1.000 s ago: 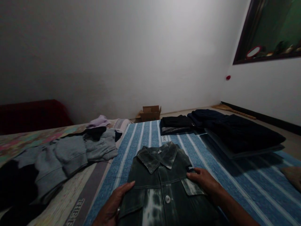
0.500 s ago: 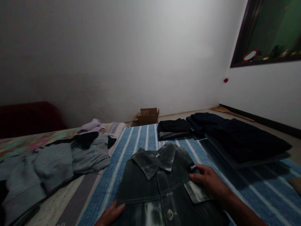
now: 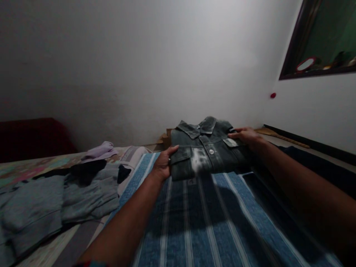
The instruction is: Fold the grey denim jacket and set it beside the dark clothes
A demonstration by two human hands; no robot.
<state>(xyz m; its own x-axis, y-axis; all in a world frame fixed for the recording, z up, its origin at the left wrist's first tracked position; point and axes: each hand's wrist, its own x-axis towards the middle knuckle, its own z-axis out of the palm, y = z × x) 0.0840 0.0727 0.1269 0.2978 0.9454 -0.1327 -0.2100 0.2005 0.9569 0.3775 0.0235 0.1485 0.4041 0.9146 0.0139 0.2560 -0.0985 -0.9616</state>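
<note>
A folded denim shirt point(image 3: 204, 152), dark green-grey with pale bleached patches, a collar and buttons, hangs in the air above the blue striped bed cover point(image 3: 175, 222). My left hand point(image 3: 164, 162) is closed on its left edge, the thumb on top. At the right edge, near the chest pocket flap, my right hand point(image 3: 246, 136) grips it as well. The fingers beneath the shirt are hidden. Its shadow falls on the cover below. The stack of folded clothes behind the shirt is hidden by it.
Grey clothes point(image 3: 36, 204) lie loosely on the left, with a lilac cloth point(image 3: 100, 151) behind them. Dark navy folded clothes point(image 3: 314, 163) lie at the right, partly behind my right arm. A cardboard box point(image 3: 166, 139) shows beyond the bed, before the white wall point(image 3: 139, 66).
Both hands have lifted the folded shirt off the bed and carried it forward, away from me. It now covers the dark stack and most of the box. The view has turned slightly.
</note>
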